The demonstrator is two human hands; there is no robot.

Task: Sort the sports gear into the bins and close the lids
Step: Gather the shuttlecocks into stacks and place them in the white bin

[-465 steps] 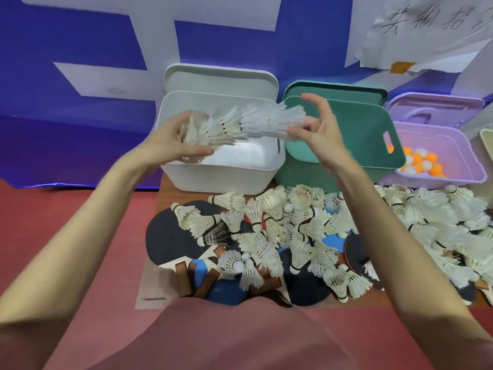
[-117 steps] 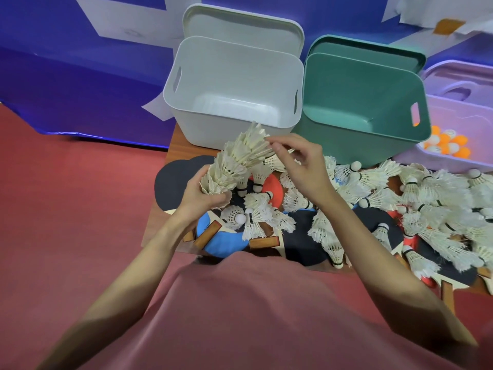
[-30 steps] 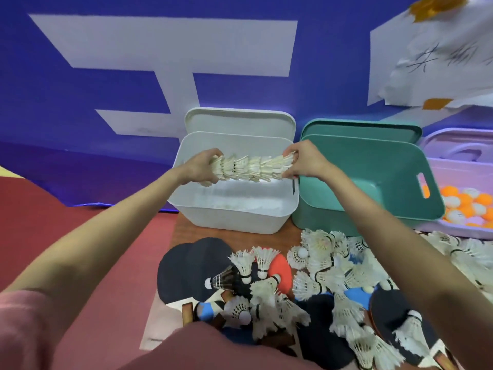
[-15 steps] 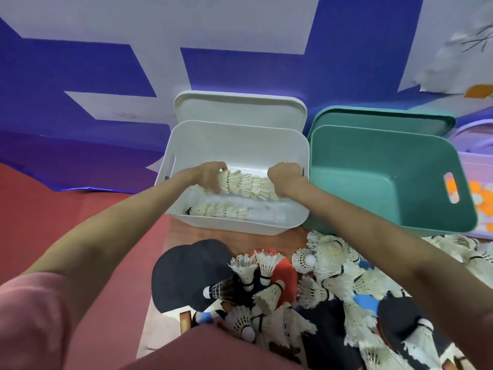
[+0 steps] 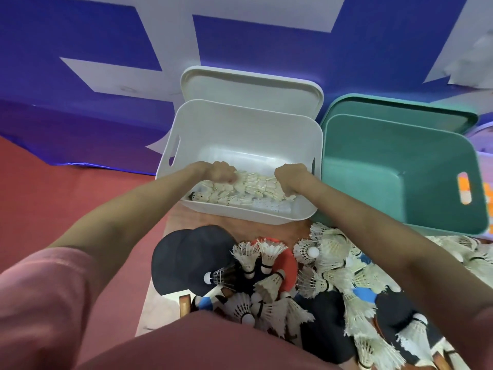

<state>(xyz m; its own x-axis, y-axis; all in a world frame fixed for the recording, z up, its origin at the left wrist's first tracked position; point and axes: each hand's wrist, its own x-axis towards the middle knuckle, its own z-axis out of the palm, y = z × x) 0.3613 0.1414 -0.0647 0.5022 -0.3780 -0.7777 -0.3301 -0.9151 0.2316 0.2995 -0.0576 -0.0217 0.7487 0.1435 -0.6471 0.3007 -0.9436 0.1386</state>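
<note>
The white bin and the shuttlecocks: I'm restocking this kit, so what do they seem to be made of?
The white bin looks like moulded plastic with a matte finish: smooth thin walls, rounded corners and a cut-out handle slot. The shuttlecocks seem to have real or feather-like skirts, off-white with frayed tips, and smooth white rounded bases with dark bands; whether the bases are cork or foam cannot be told.

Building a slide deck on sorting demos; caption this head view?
Both hands lower a nested row of shuttlecocks into the white bin.

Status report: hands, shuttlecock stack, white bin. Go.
Left hand and right hand grip shuttlecock stack, low inside white bin. Lid open. Nothing in the way.
</note>
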